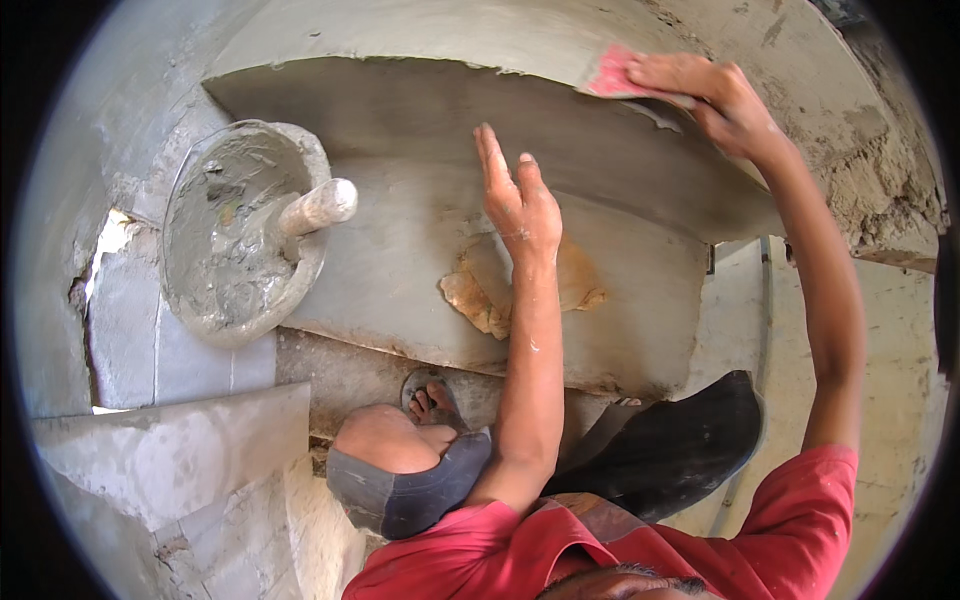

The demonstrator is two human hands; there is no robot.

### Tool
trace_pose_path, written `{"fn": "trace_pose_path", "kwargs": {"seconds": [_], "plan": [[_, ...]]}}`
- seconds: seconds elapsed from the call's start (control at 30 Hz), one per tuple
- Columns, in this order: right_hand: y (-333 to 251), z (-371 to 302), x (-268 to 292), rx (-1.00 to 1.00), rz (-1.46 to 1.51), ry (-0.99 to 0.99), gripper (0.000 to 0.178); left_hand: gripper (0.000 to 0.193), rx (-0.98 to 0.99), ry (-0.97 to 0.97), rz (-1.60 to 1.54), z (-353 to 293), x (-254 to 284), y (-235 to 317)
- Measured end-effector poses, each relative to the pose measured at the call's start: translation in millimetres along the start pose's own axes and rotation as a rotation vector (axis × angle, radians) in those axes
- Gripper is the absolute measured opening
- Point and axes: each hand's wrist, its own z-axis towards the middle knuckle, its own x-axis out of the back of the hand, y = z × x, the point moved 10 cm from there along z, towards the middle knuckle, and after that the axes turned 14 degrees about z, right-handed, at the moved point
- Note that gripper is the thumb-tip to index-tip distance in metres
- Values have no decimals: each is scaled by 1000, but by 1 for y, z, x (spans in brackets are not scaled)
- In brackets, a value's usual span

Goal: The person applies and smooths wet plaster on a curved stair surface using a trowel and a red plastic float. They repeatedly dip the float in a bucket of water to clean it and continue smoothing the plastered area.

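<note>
My right hand [715,92] is closed on a pink, flat, sponge-like pad [612,76]. It presses the pad along the upper edge of a step's grey cement riser [400,110]. My left hand [520,205] hangs over the step below with fingers stretched out, holding nothing. Partly hidden under that wrist lies a torn orange-brown sheet [470,295] on the smooth cement tread [370,290]. To the left stands a round pan [310,150] of wet grey cement [225,255], and a tool's pale rounded handle [320,206] juts out of it.
Rough, crumbly masonry [890,190] borders the step at the right. A grey slab [190,450] is at the lower left, near a gap in the wall [110,240]. My sandalled foot [432,400] is on a lower level beneath the tread's front edge.
</note>
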Motion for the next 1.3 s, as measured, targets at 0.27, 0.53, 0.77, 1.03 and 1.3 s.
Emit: {"fn": "trace_pose_path", "kwargs": {"seconds": [0.27, 0.53, 0.77, 1.03, 1.3], "plan": [[16, -136, 57, -154, -81, 60, 65, 65, -5, 22, 54, -5, 5, -9], [-44, -73, 36, -341, 563, 651, 23, 62, 94, 150, -85, 15, 58, -15], [-91, 63, -86, -299, 338, 740, 23, 63, 169, 224, -139, 25, 95, -20], [-33, -62, -98, -471, 319, 1037, 16, 62, -64, 203, -76, 57, 90, 17], [-44, -123, -97, -400, 597, 1221, 15, 44, -558, 352, 191, 62, 80, 94]]}}
